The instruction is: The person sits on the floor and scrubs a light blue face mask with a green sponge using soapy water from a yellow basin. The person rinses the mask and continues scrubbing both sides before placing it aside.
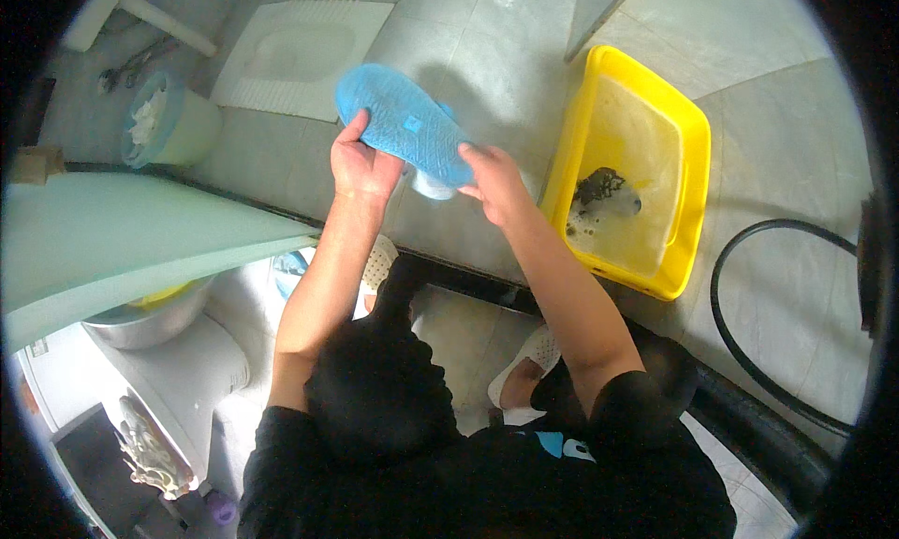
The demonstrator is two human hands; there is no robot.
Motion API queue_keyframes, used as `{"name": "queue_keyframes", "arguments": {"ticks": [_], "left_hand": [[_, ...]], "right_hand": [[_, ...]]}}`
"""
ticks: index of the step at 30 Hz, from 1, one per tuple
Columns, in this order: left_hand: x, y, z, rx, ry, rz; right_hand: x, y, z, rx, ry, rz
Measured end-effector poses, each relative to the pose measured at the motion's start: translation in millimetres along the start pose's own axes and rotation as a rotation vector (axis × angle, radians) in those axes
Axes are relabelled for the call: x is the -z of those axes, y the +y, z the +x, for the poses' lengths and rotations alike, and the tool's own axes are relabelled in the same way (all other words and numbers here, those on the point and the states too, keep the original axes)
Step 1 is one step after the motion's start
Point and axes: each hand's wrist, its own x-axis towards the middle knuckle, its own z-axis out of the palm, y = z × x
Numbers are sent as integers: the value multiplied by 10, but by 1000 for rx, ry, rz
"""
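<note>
A light-blue slipper [400,128] is raised over the tiled floor, its patterned sole towards me. My left hand [365,163] grips its left edge, with the thumb resting on the sole. My right hand [495,181] pinches the slipper's lower right end between thumb and fingers. Behind that lower edge shows a whitish object [434,186], mostly hidden, so I cannot tell what it is. To the right of my right hand, a yellow plastic basin [695,181] holds cloudy water with a dark, wet item [600,188] and some foam.
A squat toilet [302,51] is set into the floor beyond my hands. A lined waste bin [172,128] stands at left, near a pale green door-like panel [140,237]. A black hose [723,286] curves at right. A dark raised sill [484,286] crosses the floor before me.
</note>
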Motion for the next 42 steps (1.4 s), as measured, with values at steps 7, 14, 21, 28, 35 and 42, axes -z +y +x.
{"name": "queue_keyframes", "arguments": {"ticks": [7,14,21,28,35,42], "left_hand": [[249,219,23,116,-133,91],[344,235,59,-421,231,1098],[-209,186,-276,142,-343,1757],[-55,135,-292,197,-292,1094],[-15,-73,-206,130,4,998],[128,-137,-37,154,161,754]], "right_hand": [[150,-414,315,315,245,-278],[205,-1013,160,465,-14,-394],[415,-945,382,333,-132,-544],[1250,-852,426,457,270,-28],[2854,-25,884,104,418,172],[1157,-830,52,771,-172,-678]]}}
